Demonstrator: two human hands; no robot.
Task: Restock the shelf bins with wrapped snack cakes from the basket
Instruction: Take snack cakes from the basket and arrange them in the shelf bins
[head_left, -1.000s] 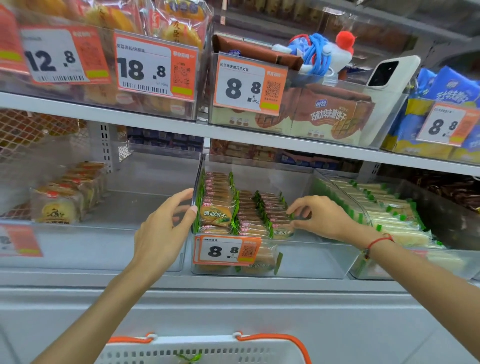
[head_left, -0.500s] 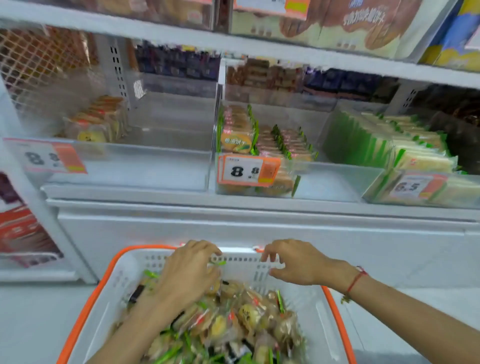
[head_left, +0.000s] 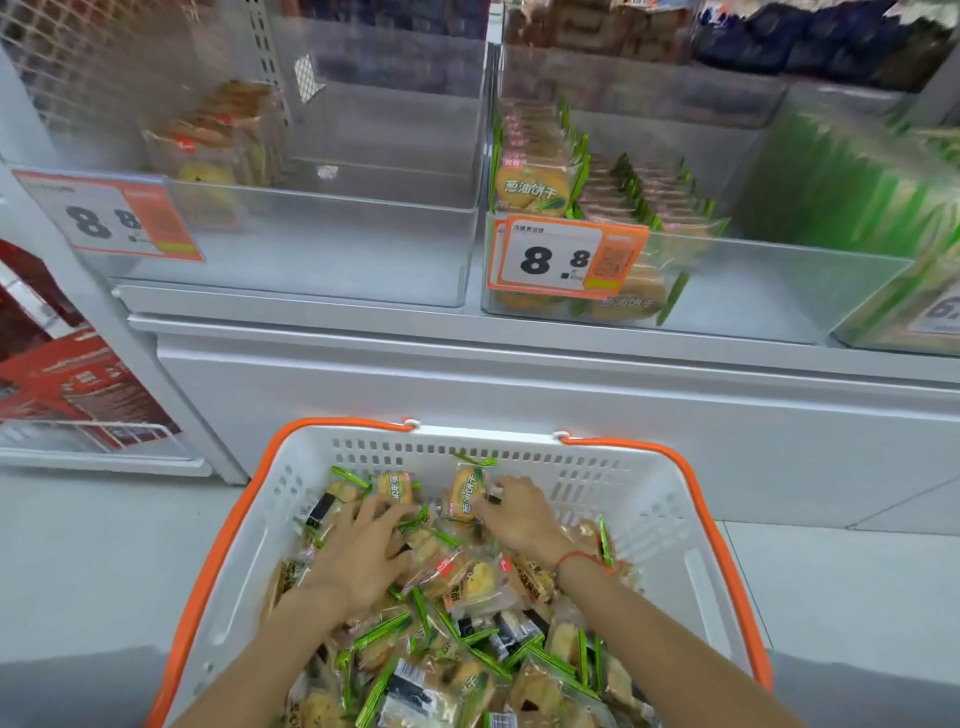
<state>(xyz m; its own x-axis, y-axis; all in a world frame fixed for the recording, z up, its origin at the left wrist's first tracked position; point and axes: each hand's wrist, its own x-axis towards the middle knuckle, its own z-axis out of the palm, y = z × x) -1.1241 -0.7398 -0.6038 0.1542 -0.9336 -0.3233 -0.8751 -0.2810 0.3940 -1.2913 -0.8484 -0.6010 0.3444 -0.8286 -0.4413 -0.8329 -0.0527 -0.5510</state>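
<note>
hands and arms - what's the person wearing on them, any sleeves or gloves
Both forearms are bare as far as the frame shows: no sleeves, no gloves, no rings visible. The right hand has a thin red string bracelet around its wrist. The left hand and its wrist carry nothing.

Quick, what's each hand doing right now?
Left hand: open, fingers spread on the packets in the basket.
Right hand: pinching an upright green-edged snack cake.

Bare forearms; 1 red cord bracelet (head_left: 574, 557), seemingly beaded, on right wrist.
</note>
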